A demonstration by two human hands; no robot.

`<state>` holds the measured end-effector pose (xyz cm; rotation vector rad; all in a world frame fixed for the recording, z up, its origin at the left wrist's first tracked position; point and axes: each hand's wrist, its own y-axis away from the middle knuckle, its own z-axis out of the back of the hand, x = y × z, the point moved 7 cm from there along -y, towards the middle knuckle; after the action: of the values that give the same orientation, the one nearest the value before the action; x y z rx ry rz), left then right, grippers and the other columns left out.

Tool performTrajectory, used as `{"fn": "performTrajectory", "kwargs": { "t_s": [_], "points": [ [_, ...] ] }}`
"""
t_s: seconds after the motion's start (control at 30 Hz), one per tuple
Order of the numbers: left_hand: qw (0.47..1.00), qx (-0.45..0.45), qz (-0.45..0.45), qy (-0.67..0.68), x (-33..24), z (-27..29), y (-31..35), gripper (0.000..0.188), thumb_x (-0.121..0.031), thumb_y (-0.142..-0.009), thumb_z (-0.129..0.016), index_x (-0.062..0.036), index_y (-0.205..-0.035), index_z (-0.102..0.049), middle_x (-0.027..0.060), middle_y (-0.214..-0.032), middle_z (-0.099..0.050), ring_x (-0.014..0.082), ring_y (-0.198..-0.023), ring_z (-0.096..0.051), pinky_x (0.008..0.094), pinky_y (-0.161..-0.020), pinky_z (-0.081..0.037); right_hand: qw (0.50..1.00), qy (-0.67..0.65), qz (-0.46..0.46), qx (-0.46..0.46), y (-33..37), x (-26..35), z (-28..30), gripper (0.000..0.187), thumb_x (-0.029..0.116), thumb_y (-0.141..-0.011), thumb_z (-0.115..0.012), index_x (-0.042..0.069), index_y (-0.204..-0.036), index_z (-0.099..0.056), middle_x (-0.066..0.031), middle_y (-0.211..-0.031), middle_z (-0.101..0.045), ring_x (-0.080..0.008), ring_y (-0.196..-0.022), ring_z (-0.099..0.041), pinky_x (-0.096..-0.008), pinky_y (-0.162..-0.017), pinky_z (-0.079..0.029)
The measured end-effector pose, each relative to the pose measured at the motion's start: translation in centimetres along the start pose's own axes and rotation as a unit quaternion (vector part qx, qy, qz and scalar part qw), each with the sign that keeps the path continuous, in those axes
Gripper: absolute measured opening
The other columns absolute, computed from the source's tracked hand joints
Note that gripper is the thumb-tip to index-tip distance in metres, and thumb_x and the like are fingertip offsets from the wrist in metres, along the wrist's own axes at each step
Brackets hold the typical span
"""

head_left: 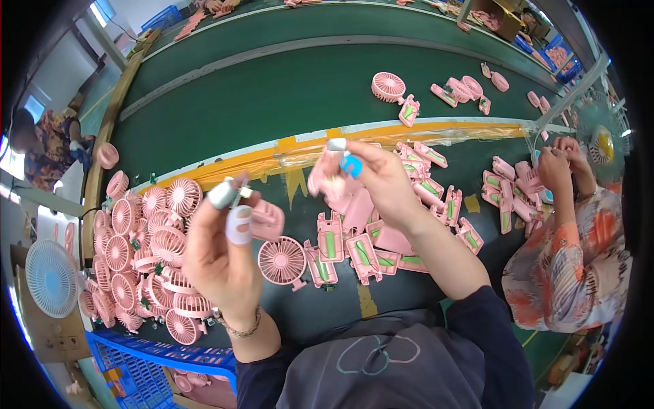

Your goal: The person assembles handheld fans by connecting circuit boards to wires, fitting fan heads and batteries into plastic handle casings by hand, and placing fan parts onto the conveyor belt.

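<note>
My left hand (pixel 228 255), with silvery and white wraps on its fingertips, is closed in a pinch on a pink plastic fan part (pixel 268 221). A small pale piece shows between those fingertips. To the right and slightly higher, my right hand (pixel 385 184), one finger wrapped in blue tape, is closed on a pink plastic piece (pixel 327 180) smeared by motion. The two pieces are apart. Below them lies a round pink fan head (pixel 282 261) with a slatted grille. Beside it spread several pink handle shells (pixel 330 238) with green strips inside.
Pink fan heads (pixel 124 252) are heaped at left, above a blue crate (pixel 146 371). Behind a yellow-taped ledge (pixel 272 158), a green conveyor (pixel 259 92) carries more fan parts (pixel 388 87). A co-worker (pixel 572 252) handles parts at right; another person (pixel 58 140) is at far left.
</note>
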<state>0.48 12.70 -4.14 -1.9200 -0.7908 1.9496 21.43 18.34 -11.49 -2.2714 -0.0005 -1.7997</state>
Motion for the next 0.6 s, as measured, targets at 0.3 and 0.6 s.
{"fn": "performTrajectory", "kwargs": {
  "t_s": [0.3, 0.6],
  "points": [
    [0.983, 0.165, 0.069, 0.032, 0.9, -5.1, 3.0, 0.022, 0.001, -0.078, -0.070, 0.0058, -0.100, -0.065, 0.0177, -0.101, -0.067, 0.0162, -0.082, -0.066, 0.0249, -0.068, -0.053, 0.997, -0.049, -0.045, 0.026, 6.9, 3.6, -1.5, 0.009, 0.001, -0.085, -0.063, -0.004, -0.092, -0.062, -0.0106, -0.105, -0.057, -0.0135, -0.087, -0.059, -0.0265, -0.078, -0.050],
    [0.965, 0.198, 0.131, 0.115, 0.8, -6.2, 3.9, 0.025, 0.001, -0.079, -0.069, 0.0063, -0.103, -0.063, 0.0175, -0.102, -0.067, 0.0172, -0.087, -0.066, 0.0271, -0.073, -0.054, 0.997, -0.020, -0.060, 0.039, 8.3, 5.6, -1.9, 0.016, 0.006, -0.090, -0.058, -0.004, -0.103, -0.058, -0.0096, -0.104, -0.057, -0.0129, -0.092, -0.056, -0.0253, -0.079, -0.046]
  ]
}}
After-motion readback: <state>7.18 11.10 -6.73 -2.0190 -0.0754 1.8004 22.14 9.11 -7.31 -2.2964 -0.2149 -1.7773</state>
